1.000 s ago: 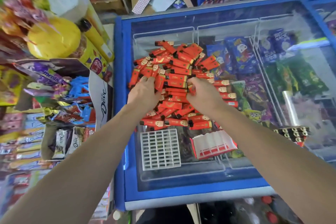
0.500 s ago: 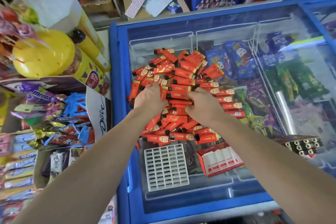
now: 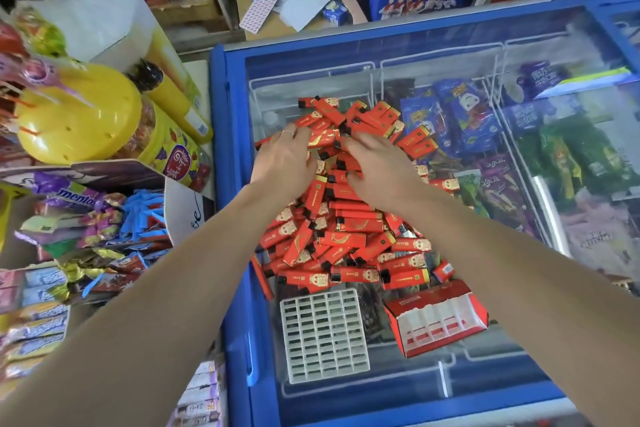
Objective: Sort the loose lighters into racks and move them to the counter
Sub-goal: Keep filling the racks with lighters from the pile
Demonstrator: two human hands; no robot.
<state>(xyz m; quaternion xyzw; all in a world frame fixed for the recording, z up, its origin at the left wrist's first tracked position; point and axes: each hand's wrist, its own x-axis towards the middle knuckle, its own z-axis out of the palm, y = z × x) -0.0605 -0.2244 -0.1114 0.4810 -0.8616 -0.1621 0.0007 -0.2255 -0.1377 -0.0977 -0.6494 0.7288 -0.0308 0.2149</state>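
On the blue freezer lid [image 3: 415, 402], your left hand [image 3: 282, 163] and right hand [image 3: 381, 166] lie flat, fingers straight, pressing the lighter pile [image 3: 349, 236] beyond the white rack [image 3: 323, 333].

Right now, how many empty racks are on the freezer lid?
1: the white grid rack lies flat on the freezer lid, just below the lighter pile, left of the red carton. Others may be hidden.

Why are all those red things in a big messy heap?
The red lighters are dumped loose in a jumbled pile on the freezer's glass lid, pointing every way. The white rack beside them sits empty, so none are sorted yet.
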